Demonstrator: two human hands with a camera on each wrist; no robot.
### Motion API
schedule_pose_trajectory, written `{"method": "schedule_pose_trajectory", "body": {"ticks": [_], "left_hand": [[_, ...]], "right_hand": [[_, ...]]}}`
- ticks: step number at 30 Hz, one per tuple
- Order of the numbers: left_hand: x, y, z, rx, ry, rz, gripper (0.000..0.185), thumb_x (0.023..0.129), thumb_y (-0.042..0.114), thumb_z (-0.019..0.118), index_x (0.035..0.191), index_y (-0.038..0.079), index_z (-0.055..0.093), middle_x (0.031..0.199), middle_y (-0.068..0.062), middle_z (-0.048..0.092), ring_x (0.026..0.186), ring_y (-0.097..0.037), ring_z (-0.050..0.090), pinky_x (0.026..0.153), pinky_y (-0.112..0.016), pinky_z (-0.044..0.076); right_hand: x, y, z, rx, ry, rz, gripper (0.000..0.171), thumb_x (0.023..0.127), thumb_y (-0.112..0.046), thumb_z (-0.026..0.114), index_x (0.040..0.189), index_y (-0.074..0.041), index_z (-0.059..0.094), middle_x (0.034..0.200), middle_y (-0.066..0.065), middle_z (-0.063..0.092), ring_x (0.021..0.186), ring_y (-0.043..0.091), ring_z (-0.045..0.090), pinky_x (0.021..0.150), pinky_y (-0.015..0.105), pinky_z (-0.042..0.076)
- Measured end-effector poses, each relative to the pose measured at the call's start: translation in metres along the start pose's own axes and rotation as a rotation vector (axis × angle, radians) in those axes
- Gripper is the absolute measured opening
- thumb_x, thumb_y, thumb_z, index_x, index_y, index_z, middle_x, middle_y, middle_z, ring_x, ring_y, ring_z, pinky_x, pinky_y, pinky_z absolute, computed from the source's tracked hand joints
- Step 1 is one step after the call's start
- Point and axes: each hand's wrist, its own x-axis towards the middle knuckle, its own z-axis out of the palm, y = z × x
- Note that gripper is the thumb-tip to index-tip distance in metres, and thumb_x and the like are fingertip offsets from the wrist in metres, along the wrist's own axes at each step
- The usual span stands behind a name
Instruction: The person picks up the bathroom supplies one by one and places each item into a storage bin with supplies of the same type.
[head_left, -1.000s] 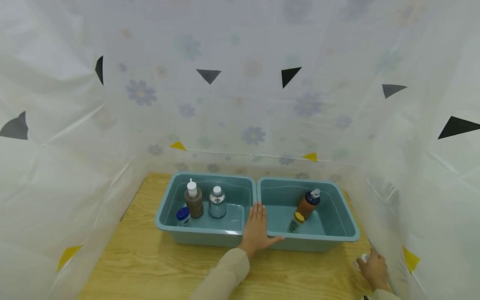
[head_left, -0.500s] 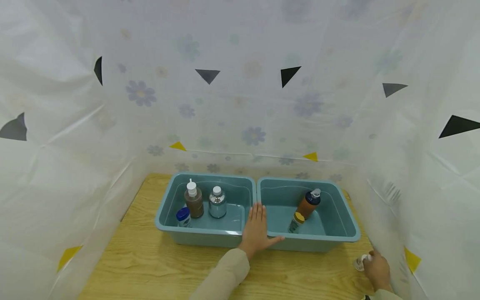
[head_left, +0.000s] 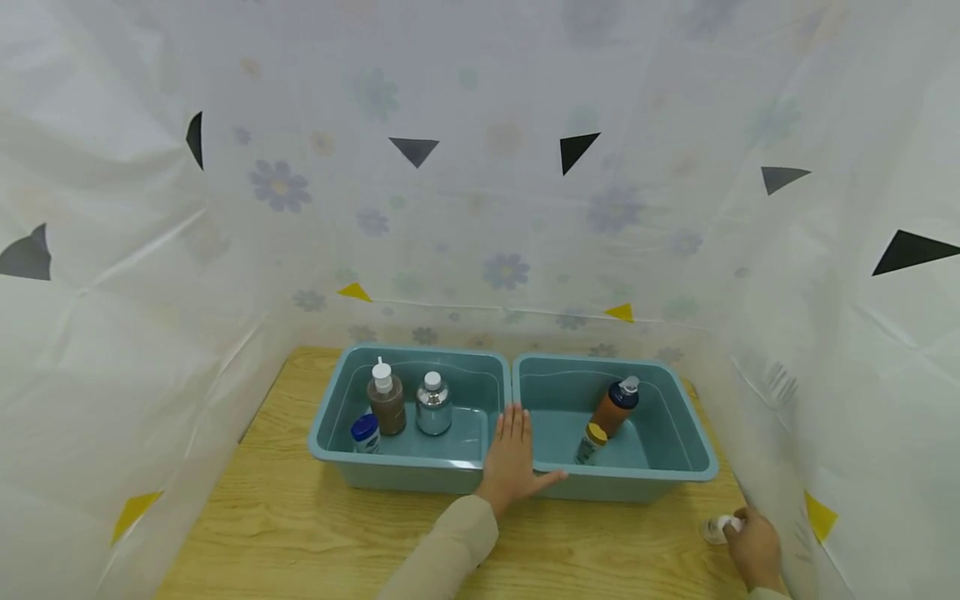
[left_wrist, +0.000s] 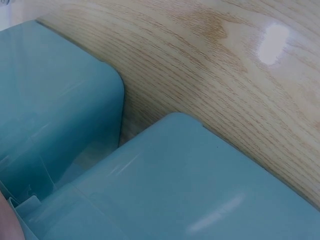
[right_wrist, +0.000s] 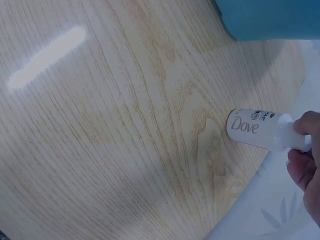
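My left hand [head_left: 512, 462] lies with straight fingers across the meeting rims of two blue-green bins; only a sliver of it shows in the left wrist view. At the table's right edge, my right hand [head_left: 753, 546] pinches the cap of a small white Dove bottle [right_wrist: 255, 129] between thumb and fingers. The left bin [head_left: 420, 479] holds a brown pump bottle [head_left: 387, 408], a clear silvery bottle [head_left: 434, 408] and a blue-lidded container [head_left: 366, 433]. Inside the right bin [head_left: 626, 490] are an orange bottle with a dark top [head_left: 615, 410] and a small yellow-capped bottle [head_left: 591, 444].
The bins stand side by side toward the back of a wood-grain table [head_left: 300, 533]. A pale floral plastic sheet [head_left: 480, 208] hangs behind them and along both sides, close to my right hand.
My right hand has shifted slightly at the small white bottle, its fingers now on the cap and more of the bottle showing. The left hand and both bins hold their places.
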Motion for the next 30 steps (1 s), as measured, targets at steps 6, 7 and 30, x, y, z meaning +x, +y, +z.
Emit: {"method": "schedule_pose_trajectory", "body": {"ticks": [6,7,30], "left_hand": [[0.0,-0.001,-0.001,-0.018,-0.004,0.002,0.109,0.076,0.082,0.033,0.147,0.0,0.02,0.154,-0.018,0.018,0.144,-0.03,0.013,0.116,-0.039,0.019],[0.0,-0.001,-0.001,-0.018,-0.004,0.002,0.109,0.076,0.082,0.033,0.147,0.0,0.02,0.154,-0.018,0.018,0.144,-0.03,0.013,0.116,-0.039,0.019],[-0.001,-0.001,-0.002,-0.042,0.0,0.004,0.108,0.076,0.081,0.034,0.147,0.0,0.019,0.154,-0.018,0.016,0.144,-0.03,0.012,0.116,-0.04,0.019]], "right_hand": [[-0.004,0.001,-0.003,0.05,0.01,0.005,0.027,0.075,-0.002,0.059,0.093,0.018,0.054,0.076,0.025,0.058,0.07,0.033,0.056,0.061,0.04,0.044],[-0.005,0.001,-0.003,0.055,0.011,-0.002,0.027,0.075,-0.003,0.06,0.093,0.017,0.054,0.075,0.025,0.058,0.07,0.033,0.056,0.06,0.038,0.043],[-0.004,-0.022,-0.028,0.109,0.183,-0.042,0.026,0.073,-0.002,0.066,0.091,0.015,0.059,0.077,0.027,0.063,0.057,0.008,0.048,0.051,0.022,0.037]]}}
